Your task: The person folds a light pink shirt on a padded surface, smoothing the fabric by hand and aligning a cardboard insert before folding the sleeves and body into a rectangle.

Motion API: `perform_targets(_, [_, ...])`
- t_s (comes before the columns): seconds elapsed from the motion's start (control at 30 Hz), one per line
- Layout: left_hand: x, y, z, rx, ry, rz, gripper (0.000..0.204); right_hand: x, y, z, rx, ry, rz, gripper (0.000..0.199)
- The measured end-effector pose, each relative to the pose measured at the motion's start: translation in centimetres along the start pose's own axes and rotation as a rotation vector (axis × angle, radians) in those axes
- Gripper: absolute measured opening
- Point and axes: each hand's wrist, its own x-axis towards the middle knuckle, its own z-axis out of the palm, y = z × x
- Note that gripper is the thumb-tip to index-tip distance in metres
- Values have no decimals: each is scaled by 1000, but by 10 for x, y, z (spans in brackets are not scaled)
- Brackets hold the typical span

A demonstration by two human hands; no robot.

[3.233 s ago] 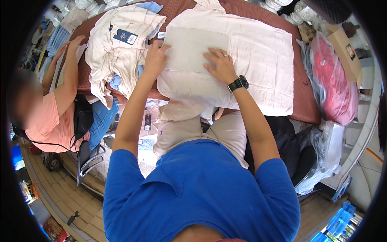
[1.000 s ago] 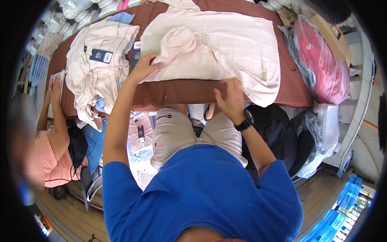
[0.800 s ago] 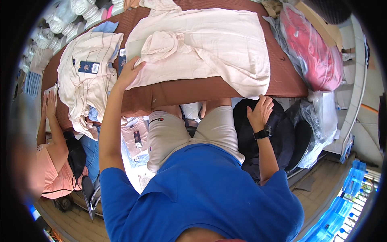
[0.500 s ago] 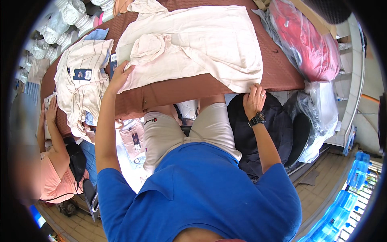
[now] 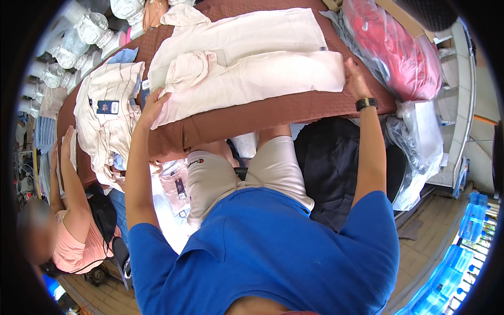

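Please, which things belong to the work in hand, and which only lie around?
Belong to the work:
left hand, right hand
cream garment, held near both ends
brown-covered table beneath it

Apparently lying about, untouched by these hands:
tagged garment pile, left
red bundle in clear plastic, right
cardboard box, upper right

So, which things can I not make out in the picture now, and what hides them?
All in the head view:
- Underside of the pale shirt: hidden by its own top side.
- Far edge of the table: cut off by the picture's top edge.
- Most of the blue cloth: covered by the pale pile.
- Co-worker's head: blurred.
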Motion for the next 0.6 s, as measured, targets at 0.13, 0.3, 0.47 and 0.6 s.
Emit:
perform_targets(0.13, [-12, -3, -8, 15, 3, 5, 33, -8, 31, 26, -375, 42, -82, 44])
perform_targets(0.3, [-9, -15, -8, -22, 21, 10, 26, -12, 47, 20, -523, 139, -433, 45])
perform_targets(0.47, [-14, -11, -6, 89, 57, 70, 23, -25, 38, 5, -922, 199, -298, 44])
perform_targets(0.6, [-14, 2, -2, 167, 16, 162, 28, -22, 28, 30, -1312, 396, -610, 42])
